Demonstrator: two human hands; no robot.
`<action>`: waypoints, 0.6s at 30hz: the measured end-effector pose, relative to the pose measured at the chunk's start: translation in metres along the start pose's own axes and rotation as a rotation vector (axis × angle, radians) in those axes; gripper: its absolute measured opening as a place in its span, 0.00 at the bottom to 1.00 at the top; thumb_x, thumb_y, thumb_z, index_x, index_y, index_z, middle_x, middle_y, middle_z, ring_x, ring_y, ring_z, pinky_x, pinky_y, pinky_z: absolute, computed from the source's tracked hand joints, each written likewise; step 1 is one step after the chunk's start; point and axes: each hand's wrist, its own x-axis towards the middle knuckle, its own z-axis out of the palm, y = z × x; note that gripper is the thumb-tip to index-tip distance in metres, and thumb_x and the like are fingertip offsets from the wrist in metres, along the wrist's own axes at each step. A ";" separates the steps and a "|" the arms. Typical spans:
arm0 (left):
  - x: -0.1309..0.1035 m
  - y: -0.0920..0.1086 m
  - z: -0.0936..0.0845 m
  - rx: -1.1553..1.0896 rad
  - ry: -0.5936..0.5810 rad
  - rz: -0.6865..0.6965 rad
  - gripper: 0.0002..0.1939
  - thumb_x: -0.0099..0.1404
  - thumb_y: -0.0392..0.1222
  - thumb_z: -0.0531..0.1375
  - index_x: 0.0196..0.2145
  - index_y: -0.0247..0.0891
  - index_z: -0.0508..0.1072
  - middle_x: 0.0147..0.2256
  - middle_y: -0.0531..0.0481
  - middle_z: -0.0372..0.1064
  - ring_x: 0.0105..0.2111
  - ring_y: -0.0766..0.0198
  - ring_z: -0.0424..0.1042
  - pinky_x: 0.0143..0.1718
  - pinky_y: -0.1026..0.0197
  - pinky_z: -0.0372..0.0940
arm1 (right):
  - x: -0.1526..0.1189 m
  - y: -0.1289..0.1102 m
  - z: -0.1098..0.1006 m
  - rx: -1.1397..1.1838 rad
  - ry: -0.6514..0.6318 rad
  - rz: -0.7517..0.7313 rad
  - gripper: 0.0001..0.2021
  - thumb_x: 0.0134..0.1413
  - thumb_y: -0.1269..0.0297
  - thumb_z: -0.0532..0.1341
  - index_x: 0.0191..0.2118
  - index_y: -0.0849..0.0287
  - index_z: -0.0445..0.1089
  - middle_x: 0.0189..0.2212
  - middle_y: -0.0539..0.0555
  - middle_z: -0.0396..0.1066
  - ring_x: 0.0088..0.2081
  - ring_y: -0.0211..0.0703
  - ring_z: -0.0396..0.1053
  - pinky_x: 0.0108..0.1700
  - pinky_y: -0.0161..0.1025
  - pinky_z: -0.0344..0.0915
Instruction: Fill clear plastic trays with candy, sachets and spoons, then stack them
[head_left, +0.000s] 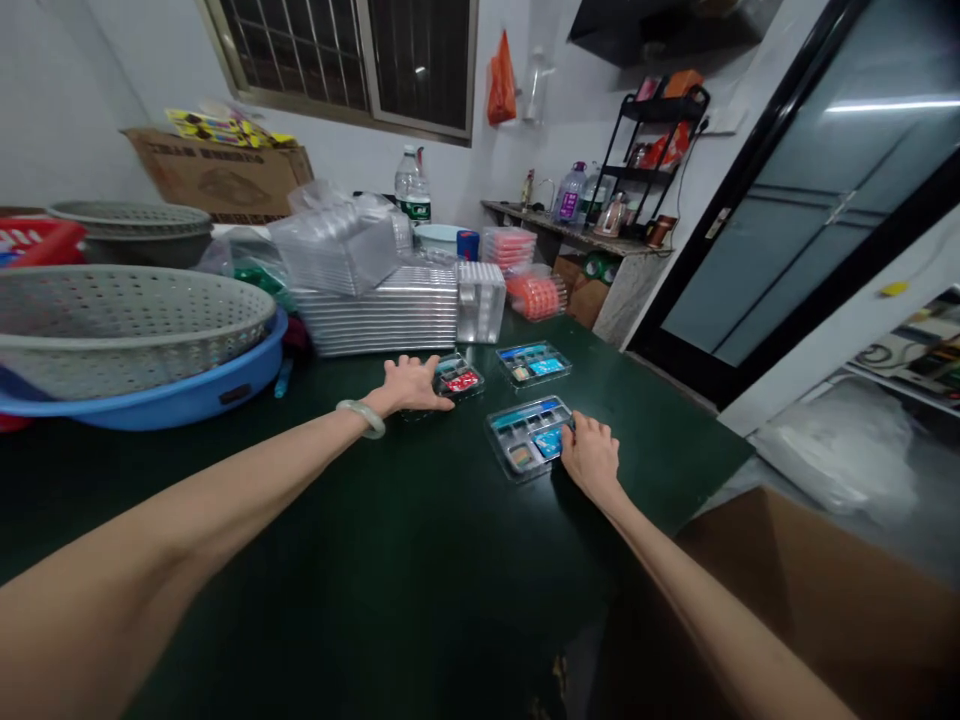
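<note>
My left hand (411, 384), a pale bangle at its wrist, reaches forward with fingers spread over the left side of a clear plastic tray with a red packet (460, 381). Its palm hides part of that tray. Nearer to me lies a second clear tray (516, 436), holding a blue packet, a blue strip and a small tan piece in its compartments. The fingers of my right hand (591, 450) curl against this tray's right edge. Behind it, a third tray of similar contents (534, 364) lies flat, touched by neither hand.
Stacked clear plastic trays (382, 312) stand at the back of the dark green table (360, 560). At left, a grey colander (135, 300) sits in a blue basin (225, 395). Pink-orange packs (537, 293) lie at back right. A cardboard box (817, 580) is at lower right.
</note>
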 end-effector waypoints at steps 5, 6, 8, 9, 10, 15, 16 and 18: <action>-0.059 -0.031 -0.024 0.020 0.029 -0.147 0.52 0.41 0.70 0.57 0.58 0.38 0.53 0.47 0.31 0.60 0.47 0.33 0.55 0.46 0.39 0.46 | -0.036 -0.051 -0.004 0.024 0.005 -0.135 0.23 0.58 0.56 0.46 0.53 0.64 0.60 0.44 0.64 0.64 0.44 0.56 0.58 0.44 0.48 0.54; -0.072 -0.031 -0.028 0.025 0.037 -0.152 0.52 0.41 0.70 0.57 0.58 0.39 0.52 0.46 0.32 0.61 0.47 0.33 0.55 0.46 0.39 0.46 | -0.042 -0.060 -0.005 0.040 -0.012 -0.161 0.23 0.58 0.55 0.46 0.53 0.65 0.60 0.43 0.65 0.64 0.44 0.56 0.58 0.43 0.47 0.54; -0.095 -0.022 -0.035 0.034 0.051 -0.126 0.53 0.40 0.71 0.57 0.58 0.40 0.52 0.45 0.35 0.61 0.47 0.34 0.55 0.46 0.40 0.46 | -0.051 -0.077 -0.008 0.088 -0.066 -0.213 0.23 0.58 0.55 0.45 0.52 0.65 0.61 0.42 0.65 0.64 0.43 0.56 0.59 0.43 0.47 0.55; -0.105 -0.014 -0.037 0.037 0.051 -0.099 0.53 0.39 0.71 0.57 0.58 0.40 0.52 0.45 0.36 0.62 0.47 0.35 0.55 0.47 0.41 0.46 | -0.054 -0.084 -0.009 0.119 -0.099 -0.238 0.22 0.58 0.56 0.45 0.51 0.64 0.62 0.41 0.64 0.64 0.43 0.55 0.59 0.43 0.47 0.56; -0.114 -0.006 -0.037 0.039 0.049 -0.072 0.53 0.39 0.71 0.57 0.58 0.40 0.52 0.45 0.36 0.62 0.47 0.36 0.56 0.47 0.42 0.46 | -0.057 -0.089 -0.009 0.155 -0.132 -0.264 0.22 0.59 0.56 0.44 0.50 0.64 0.63 0.40 0.64 0.65 0.43 0.55 0.60 0.43 0.46 0.56; -0.140 0.028 -0.028 0.071 -0.011 0.065 0.55 0.38 0.71 0.57 0.59 0.38 0.52 0.45 0.35 0.62 0.44 0.40 0.57 0.45 0.44 0.48 | -0.040 -0.084 -0.002 0.296 -0.149 -0.306 0.20 0.58 0.59 0.46 0.51 0.62 0.63 0.40 0.61 0.66 0.42 0.49 0.63 0.43 0.42 0.60; -0.140 0.031 -0.025 0.084 -0.024 0.089 0.55 0.38 0.70 0.57 0.59 0.39 0.52 0.45 0.35 0.61 0.44 0.40 0.56 0.44 0.44 0.48 | -0.030 -0.077 0.000 0.288 -0.112 -0.296 0.20 0.57 0.59 0.47 0.51 0.62 0.63 0.41 0.61 0.66 0.42 0.48 0.63 0.43 0.42 0.61; -0.139 0.031 -0.020 0.114 -0.051 0.137 0.54 0.38 0.70 0.57 0.59 0.39 0.52 0.47 0.35 0.60 0.45 0.41 0.56 0.45 0.44 0.48 | -0.003 -0.060 0.004 0.239 -0.034 -0.264 0.20 0.56 0.61 0.49 0.51 0.64 0.62 0.43 0.62 0.65 0.43 0.48 0.63 0.44 0.42 0.61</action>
